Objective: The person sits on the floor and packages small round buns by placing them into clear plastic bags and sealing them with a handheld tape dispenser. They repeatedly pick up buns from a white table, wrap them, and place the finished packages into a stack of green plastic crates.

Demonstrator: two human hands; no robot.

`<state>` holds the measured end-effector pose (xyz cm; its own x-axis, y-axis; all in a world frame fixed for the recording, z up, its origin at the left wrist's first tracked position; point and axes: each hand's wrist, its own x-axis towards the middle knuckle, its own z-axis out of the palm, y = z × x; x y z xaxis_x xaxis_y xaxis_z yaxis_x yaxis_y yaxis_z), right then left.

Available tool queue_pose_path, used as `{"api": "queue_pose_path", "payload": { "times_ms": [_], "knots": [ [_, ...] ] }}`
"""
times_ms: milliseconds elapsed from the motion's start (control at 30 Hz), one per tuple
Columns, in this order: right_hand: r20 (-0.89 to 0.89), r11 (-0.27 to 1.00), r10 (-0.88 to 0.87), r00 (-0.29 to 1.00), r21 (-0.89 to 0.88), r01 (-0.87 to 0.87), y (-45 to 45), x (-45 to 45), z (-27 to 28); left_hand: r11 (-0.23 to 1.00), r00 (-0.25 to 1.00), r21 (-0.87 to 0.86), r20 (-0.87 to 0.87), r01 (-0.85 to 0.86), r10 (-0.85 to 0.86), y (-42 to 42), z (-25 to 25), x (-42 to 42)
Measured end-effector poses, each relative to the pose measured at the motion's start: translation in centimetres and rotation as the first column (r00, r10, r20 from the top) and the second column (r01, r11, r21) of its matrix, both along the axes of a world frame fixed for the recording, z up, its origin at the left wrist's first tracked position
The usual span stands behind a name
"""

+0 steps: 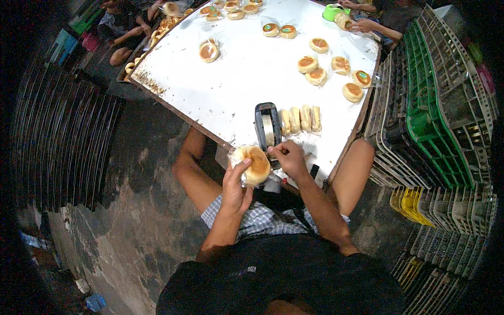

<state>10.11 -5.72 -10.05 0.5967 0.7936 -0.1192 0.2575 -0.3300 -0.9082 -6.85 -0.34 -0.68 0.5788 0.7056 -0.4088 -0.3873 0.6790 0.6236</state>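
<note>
My left hand grips a round browned bun in a clear plastic bag, just off the near edge of the table. Beside it, my right hand is at the near end of a black tape dispenser, thumb and fingers bent inward. Whether a strip of tape is between those fingertips is too small to tell. The dispenser carries a roll of pale tape. Right of it, several bagged buns stand on edge in a row.
On the white table lie more bagged buns, some with green labels. Another person's hands hold buns near a green tape dispenser. Stacked plastic crates rise at right, dark stacked trays at left.
</note>
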Motion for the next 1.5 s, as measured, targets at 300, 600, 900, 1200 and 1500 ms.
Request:
{"api": "queue_pose_path", "payload": {
  "times_ms": [300,600,900,1200,1500],
  "knots": [
    [0.265,0.954,0.228,0.937,-0.254,-0.160,-5.7,1.9,1.4,0.966,0.976,0.142,-0.075,0.214,-0.205,1.5,-0.8,-0.4],
    [0.063,0.890,0.433,0.899,0.125,-0.438,-5.4,1.2,11.0,0.828,0.929,0.444,-0.292,0.343,-0.229,0.2,-0.2,0.9],
    [0.008,0.828,0.517,0.856,0.252,-0.502,-4.7,0.9,11.5,0.661,0.822,0.503,-0.448,0.558,-0.353,-1.0,-0.1,1.0],
    [0.360,0.833,0.362,0.860,0.289,-0.471,-6.3,2.5,8.2,0.860,0.863,-0.105,-0.016,0.500,-0.504,-0.4,-0.5,0.9],
    [0.420,0.777,-0.588,0.691,0.531,0.338,-2.8,10.8,3.3,0.907,0.944,0.265,-0.146,0.327,-0.297,0.0,-0.5,2.8]
  ]
}}
